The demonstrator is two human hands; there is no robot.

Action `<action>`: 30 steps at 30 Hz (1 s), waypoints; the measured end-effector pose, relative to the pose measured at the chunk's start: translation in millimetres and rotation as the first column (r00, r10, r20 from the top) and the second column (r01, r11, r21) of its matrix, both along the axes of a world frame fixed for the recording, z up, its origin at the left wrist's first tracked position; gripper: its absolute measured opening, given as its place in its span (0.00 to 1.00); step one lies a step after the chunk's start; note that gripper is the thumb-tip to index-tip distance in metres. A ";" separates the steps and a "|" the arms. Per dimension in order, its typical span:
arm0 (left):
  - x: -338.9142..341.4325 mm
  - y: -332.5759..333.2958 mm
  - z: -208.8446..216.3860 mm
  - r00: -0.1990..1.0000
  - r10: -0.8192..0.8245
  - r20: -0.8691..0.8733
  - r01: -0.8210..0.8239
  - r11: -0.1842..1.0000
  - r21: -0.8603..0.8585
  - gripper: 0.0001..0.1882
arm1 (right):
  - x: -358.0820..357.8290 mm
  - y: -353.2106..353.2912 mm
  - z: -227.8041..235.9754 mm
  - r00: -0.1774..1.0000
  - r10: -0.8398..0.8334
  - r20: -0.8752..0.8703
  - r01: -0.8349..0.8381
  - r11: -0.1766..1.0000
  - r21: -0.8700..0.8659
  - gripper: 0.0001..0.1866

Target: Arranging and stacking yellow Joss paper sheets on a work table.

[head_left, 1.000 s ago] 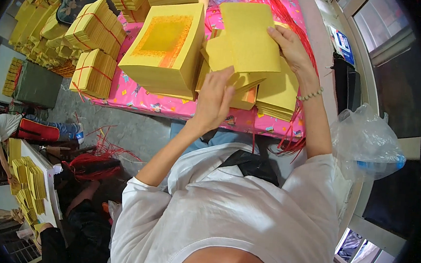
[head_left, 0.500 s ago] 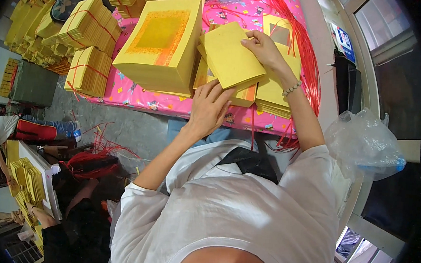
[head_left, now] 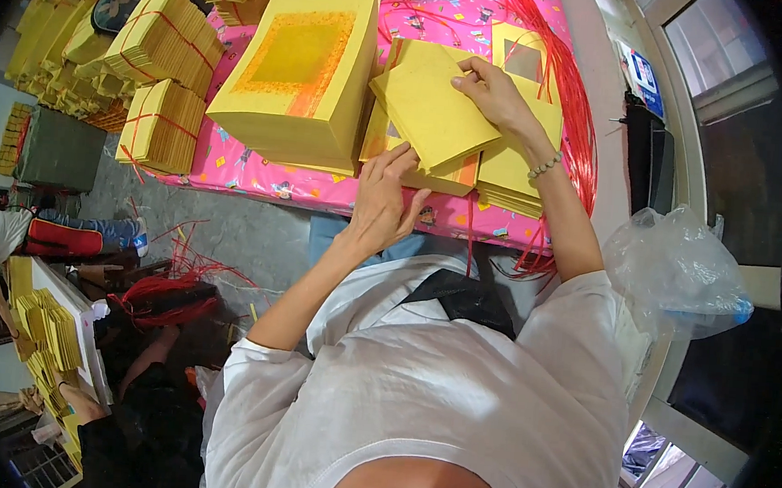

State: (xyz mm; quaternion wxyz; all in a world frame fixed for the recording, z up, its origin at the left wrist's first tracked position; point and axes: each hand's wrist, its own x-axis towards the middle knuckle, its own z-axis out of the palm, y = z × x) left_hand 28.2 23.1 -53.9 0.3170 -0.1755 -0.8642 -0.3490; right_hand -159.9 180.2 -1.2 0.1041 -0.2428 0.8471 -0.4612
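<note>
A thin, slightly fanned batch of yellow paper sheets point(head_left: 437, 107) lies tilted over a lower paper stack point(head_left: 457, 178) that shows grey and orange patches. My right hand point(head_left: 501, 98) pinches the batch at its right edge, thumb on top. My left hand point(head_left: 382, 198) rests by the near left corner of the lower stack, thumb spread away and the other fingers stretched forward. Just left stands a tall block of yellow paper point(head_left: 291, 124) with an orange-bordered print on top. More yellow sheets point(head_left: 525, 167) are piled under my right wrist.
The table has a pink patterned cover point(head_left: 268, 183). Red ties point(head_left: 580, 139) hang along its right side. Tied yellow bundles point(head_left: 159, 128) stand at the left. A clear plastic bag point(head_left: 679, 273) is at my right. Lower left, other people work by a table of yellow paper point(head_left: 47, 338).
My left hand has drawn slightly back from the batch, its thumb now farther from the fingers. The batch has shifted slightly toward me and to the right under my right hand.
</note>
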 end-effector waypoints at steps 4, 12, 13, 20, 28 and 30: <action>-0.4 1.7 -0.4 0.999 0.033 -0.012 -0.033 0.999 0.003 0.28 | -1.9 -1.1 -6.0 0.999 -0.024 -0.032 0.025 0.999 0.026 0.17; -0.5 -1.8 6.4 0.994 0.037 0.101 -0.023 0.990 -0.142 0.31 | 1.4 -4.8 -5.8 0.993 -0.022 -0.116 0.035 0.994 0.107 0.20; -0.7 -1.8 5.9 0.994 0.038 0.101 -0.023 0.990 -0.141 0.31 | 2.2 -5.1 -4.8 0.989 -0.022 -0.145 0.040 0.992 0.123 0.20; -0.6 -2.9 4.4 0.994 0.046 0.104 -0.029 0.988 -0.153 0.31 | 15.5 -13.4 -0.7 0.836 0.009 -0.548 0.147 0.959 0.241 0.18; 0.8 -1.1 2.8 0.994 0.037 0.104 -0.023 0.990 -0.139 0.31 | 35.3 -19.5 0.1 0.707 0.017 -0.707 0.346 0.864 0.367 0.14; 0.9 -2.0 3.5 0.993 0.036 0.110 -0.023 0.992 -0.121 0.31 | 33.5 -19.4 -0.2 0.750 0.017 -0.661 0.327 0.859 0.394 0.14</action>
